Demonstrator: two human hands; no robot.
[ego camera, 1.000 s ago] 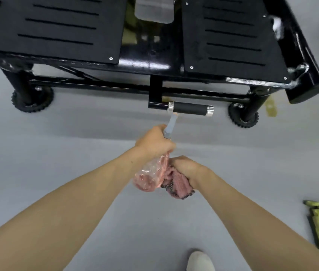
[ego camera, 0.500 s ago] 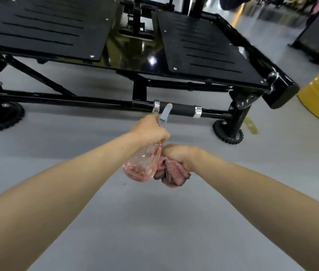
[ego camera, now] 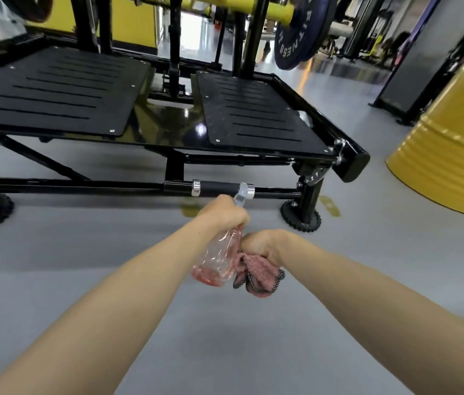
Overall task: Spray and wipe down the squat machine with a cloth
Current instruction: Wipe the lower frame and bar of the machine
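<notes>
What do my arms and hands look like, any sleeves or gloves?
Left forearm and right forearm are bare, no sleeves in view. Left hand and right hand wear no gloves; no watch or band shows at either wrist.

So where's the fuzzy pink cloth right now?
In the head view the fuzzy pink cloth hangs from the right hand, near the middle, beside the clear pink spray bottle in the left hand.

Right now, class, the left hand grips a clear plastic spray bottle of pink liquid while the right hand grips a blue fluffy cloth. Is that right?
No: the head view shows the right hand gripping a pink fluffy cloth, not blue; the rest holds.
</notes>
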